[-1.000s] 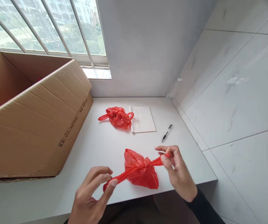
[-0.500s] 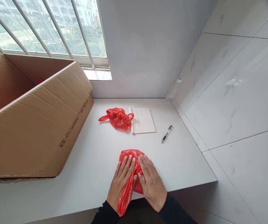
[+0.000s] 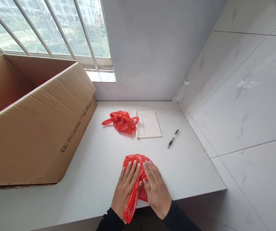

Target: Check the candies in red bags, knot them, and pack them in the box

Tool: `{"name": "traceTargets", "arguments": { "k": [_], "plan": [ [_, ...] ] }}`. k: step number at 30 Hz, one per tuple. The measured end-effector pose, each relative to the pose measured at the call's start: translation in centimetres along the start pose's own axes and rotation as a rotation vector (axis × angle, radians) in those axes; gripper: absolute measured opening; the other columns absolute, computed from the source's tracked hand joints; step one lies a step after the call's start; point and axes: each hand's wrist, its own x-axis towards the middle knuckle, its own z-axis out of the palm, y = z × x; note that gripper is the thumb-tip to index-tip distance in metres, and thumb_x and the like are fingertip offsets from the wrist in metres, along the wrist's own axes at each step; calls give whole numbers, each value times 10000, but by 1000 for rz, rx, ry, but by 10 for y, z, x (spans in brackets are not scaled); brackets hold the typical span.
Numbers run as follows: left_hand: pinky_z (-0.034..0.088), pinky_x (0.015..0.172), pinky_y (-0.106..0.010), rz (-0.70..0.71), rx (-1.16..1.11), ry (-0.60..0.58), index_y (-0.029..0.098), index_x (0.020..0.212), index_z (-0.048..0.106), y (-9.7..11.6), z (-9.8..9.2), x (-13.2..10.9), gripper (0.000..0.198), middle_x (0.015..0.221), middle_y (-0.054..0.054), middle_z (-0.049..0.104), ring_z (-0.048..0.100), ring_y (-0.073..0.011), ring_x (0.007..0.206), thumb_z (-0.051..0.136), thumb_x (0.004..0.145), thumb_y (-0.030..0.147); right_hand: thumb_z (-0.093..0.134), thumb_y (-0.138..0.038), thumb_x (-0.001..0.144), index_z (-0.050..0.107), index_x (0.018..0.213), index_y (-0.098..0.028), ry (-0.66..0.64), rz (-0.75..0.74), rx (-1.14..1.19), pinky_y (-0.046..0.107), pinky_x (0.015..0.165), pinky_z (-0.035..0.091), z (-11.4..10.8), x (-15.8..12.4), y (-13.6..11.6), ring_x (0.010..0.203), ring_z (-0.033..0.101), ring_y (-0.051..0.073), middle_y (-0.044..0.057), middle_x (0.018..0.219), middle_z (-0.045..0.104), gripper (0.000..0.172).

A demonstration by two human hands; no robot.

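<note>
A red plastic bag (image 3: 141, 158) lies near the front edge of the white table, with contents I cannot make out. My left hand (image 3: 125, 192) rests flat on its left side, fingers stretched out. On its right side, my right hand (image 3: 156, 191) presses down with open fingers. The bag's twisted handle runs between the hands and over my left wrist. Farther back sits a second red plastic bag (image 3: 123, 123), crumpled, with its handles sticking out. It touches the left edge of a notepad (image 3: 149, 124) that bears writing.
A large open cardboard box (image 3: 37, 128) stands at the left, with something red inside. A pen (image 3: 173, 139) lies right of the notepad. At the back right corner a clear plastic bottle (image 3: 179, 96) stands near the tiled wall (image 3: 244, 106). A barred window is behind the box.
The view has shifted very slightly. Both hands stay on the red plastic bag in the same pose, and its loose handle has swung a little to the right.
</note>
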Motion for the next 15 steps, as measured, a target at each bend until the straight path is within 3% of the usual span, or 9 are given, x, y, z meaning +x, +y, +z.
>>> {"name": "traceTargets", "arguments": {
  "k": [15],
  "plan": [
    [320, 1211, -439, 23, 22, 10, 215, 1616, 175, -6, 4, 0, 677, 1618, -82, 383, 350, -265, 1487, 465, 1004, 243, 436, -267, 1022, 109, 1620, -227, -10, -18, -72, 562, 1123, 477, 12, -1, 5, 1451, 415, 315, 96, 1598, 389, 682]
  ]
}}
